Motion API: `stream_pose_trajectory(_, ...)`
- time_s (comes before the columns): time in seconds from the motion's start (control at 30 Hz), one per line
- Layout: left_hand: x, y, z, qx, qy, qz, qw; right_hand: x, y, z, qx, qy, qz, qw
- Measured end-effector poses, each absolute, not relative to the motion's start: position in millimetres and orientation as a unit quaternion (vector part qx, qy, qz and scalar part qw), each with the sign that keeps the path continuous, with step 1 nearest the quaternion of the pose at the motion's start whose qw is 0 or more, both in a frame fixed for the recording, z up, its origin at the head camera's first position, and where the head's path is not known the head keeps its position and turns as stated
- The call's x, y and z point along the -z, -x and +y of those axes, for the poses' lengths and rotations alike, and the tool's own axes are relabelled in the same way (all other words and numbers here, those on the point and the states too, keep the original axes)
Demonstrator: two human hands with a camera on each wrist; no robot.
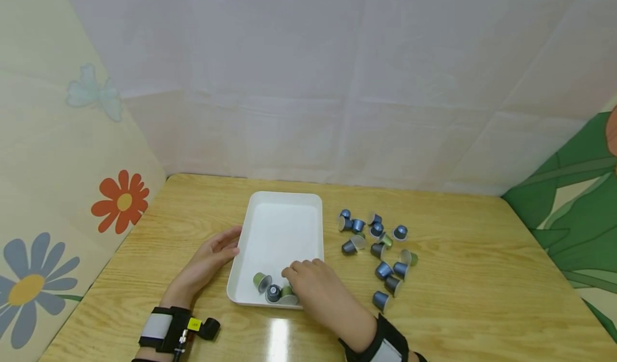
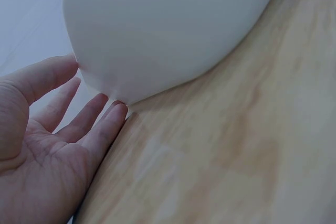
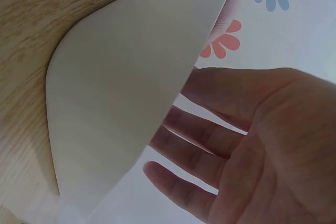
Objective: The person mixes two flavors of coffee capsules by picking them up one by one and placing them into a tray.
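Note:
A white rectangular tray (image 1: 279, 233) lies on the wooden table. At its left wall is my left hand (image 1: 207, 265); in the left wrist view the loosely extended fingers (image 2: 105, 124) touch the outside of the wall. My right hand (image 1: 323, 292) reaches over the right wall near the front corner. Its thumb and some fingertips are hidden behind the tray wall in the right wrist view, so I cannot tell whether they hold anything. Beside that hand, a green coffee capsule (image 1: 262, 281) and a dark blue coffee capsule (image 1: 273, 293) lie inside the tray, with another green capsule (image 1: 287, 291).
Right of the tray, several blue coffee capsules (image 1: 384, 270) are scattered over the table (image 1: 463, 276), mixed with a few green ones (image 1: 386, 239). A pale cloth backdrop (image 1: 289, 83) stands behind the table's far edge, and flower-printed cloth (image 1: 43, 190) is on the left.

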State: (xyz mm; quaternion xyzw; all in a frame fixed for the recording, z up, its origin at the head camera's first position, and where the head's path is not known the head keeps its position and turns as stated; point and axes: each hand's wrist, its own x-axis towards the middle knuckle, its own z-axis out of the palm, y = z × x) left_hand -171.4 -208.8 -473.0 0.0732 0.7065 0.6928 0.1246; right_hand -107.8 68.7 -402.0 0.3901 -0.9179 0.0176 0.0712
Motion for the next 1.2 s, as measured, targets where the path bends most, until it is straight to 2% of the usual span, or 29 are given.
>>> stream_pose_trajectory(0.33, 473.0, 171.7, -208.9, -0.694, -0.071, 0.705, 0.125, 393.1, 111.7, 75.3, -0.023, -0.376, -0.925, 0.049)
stream_pose_trajectory(0.77, 473.5, 170.8, -208.6, -0.696, -0.079, 0.703, 0.123, 383.5, 123.1, 95.2, -0.056, -0.341, -0.935, 0.079)
stream_pose_trajectory(1.03, 473.2, 171.4, -208.0, -0.691, -0.07, 0.709, 0.122, 383.7, 133.0, 108.0, -0.093, -0.278, -0.955, 0.05)
stream_pose_trajectory(1.2, 473.4, 171.7, -208.2, -0.692, -0.07, 0.708, 0.123, 387.5, 139.5, 115.0, -0.082, -0.266, -0.958, 0.069)
